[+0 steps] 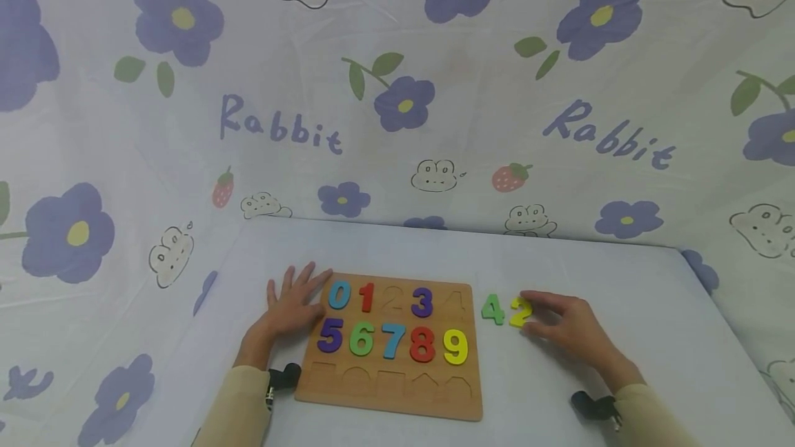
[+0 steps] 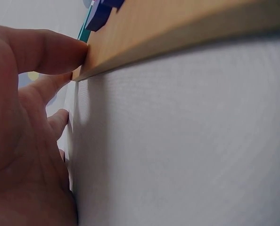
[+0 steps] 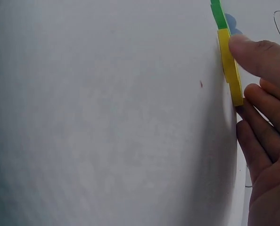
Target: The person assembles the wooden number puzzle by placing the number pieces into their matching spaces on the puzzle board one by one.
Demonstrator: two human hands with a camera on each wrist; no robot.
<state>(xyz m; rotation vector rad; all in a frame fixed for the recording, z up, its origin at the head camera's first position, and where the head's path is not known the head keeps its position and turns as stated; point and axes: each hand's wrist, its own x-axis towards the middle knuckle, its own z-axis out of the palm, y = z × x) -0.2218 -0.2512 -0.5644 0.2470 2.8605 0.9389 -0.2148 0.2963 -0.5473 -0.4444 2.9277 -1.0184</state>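
A wooden number puzzle board lies on the white table, with colored digits in its upper two rows. The outlined slots for 2 and 4 hold no piece. My left hand rests at the board's left edge, fingers spread, thumb touching its side. To the right of the board, a green number 4 lies on the table. Next to it is a yellow number 2, which my right hand pinches between thumb and fingers. In the right wrist view the thumb touches the yellow piece.
Outlined shapes run along the board's bottom row. White table surface extends to the right of the right hand. Behind the table hangs a flower-printed cloth. Each wrist carries a small black camera mount.
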